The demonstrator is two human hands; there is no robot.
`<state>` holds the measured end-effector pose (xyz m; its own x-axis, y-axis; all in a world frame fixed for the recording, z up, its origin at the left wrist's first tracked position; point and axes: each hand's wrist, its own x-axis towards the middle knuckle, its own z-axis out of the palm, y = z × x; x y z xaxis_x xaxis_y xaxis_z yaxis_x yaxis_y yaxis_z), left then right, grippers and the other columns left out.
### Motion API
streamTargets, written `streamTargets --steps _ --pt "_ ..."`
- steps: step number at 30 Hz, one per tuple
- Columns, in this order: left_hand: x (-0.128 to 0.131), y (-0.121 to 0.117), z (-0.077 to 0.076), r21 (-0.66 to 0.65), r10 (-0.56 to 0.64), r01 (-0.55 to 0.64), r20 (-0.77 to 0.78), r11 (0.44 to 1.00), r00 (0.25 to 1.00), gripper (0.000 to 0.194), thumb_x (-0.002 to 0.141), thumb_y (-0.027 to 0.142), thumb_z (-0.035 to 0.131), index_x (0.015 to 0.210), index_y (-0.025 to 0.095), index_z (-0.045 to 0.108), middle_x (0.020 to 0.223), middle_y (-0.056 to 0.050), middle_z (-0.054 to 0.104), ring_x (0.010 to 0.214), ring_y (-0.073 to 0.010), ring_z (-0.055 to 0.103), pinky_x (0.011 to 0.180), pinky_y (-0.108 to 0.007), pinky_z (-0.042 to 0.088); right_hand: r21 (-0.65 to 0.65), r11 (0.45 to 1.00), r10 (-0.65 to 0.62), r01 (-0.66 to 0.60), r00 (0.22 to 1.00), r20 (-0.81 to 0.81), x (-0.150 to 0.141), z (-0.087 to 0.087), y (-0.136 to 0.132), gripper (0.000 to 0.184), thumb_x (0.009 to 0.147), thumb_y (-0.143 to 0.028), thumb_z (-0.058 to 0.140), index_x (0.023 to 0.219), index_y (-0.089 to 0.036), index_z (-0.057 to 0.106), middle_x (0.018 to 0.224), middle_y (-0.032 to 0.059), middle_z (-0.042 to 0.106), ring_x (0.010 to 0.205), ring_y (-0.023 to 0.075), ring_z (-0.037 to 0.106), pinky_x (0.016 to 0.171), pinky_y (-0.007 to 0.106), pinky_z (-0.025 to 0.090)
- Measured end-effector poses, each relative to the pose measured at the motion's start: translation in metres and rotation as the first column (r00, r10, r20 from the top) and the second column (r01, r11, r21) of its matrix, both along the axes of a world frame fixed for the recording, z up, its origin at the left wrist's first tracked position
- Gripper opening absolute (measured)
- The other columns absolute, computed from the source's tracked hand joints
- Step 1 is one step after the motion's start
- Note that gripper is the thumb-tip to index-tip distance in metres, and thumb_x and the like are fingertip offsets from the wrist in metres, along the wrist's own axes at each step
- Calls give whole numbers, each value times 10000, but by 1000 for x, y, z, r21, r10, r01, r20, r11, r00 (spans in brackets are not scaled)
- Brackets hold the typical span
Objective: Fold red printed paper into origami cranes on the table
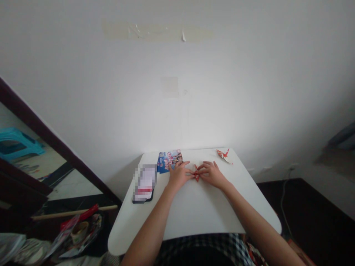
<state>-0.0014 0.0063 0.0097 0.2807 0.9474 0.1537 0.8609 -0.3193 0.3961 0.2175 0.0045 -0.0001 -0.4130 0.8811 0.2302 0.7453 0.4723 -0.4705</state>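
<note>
Small folded piece, red-and-white patterned, seemingly paper: one, on or just over the far half of the desk, near its middle from side to side, between my two hands. Work in hand, as I judge it: close finger handling of the piece's folds; which fold is being worked I cannot tell, since my fingers cover part of it. Requirement of such handling, also my judgement: a light, steady pinch on one side while the other side is adjusted, the paper being thin and easily creased. Left hand: palm down, thumb and a finger closed on the piece's left side, the remaining fingers raised and spread. Right hand: turned inward, fingertips gathered on the piece's right side, wrist bent slightly; its thumb's exact place cannot be told. Forearms: two, bare, reaching from the near edge and converging on the piece. Beside the left hand: blue printed leaflets, overlapping, flat, partly behind its fingers. Farther left: a phone-like item, face obscured by pixelation, lying flat. Beyond the right hand, near the far right corner: a folded paper bird, red and white, wings spread, apart from my fingers.
</note>
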Motion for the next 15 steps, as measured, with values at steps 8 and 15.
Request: streamTargets --steps 8,15 --pt "-3 2 -2 -32 13 -12 33 999 999 138 840 486 735 946 438 810 1524 46 553 1461 -340 377 1175 -773 72 -51 996 -78 70 980 -181 -2 -17 13 138 866 -412 703 900 -340 815 1136 51 769 1344 351 528 1157 764 104" --pt "0 0 -7 2 17 -17 56 1000 998 106 839 440 755 910 387 814 1537 26 535 1486 -354 326 1164 -801 58 -34 995 -99 94 971 -216 -1 -20 9 165 857 -433 709 965 -354 805 1133 40 774 1354 343 525 1173 753 86"
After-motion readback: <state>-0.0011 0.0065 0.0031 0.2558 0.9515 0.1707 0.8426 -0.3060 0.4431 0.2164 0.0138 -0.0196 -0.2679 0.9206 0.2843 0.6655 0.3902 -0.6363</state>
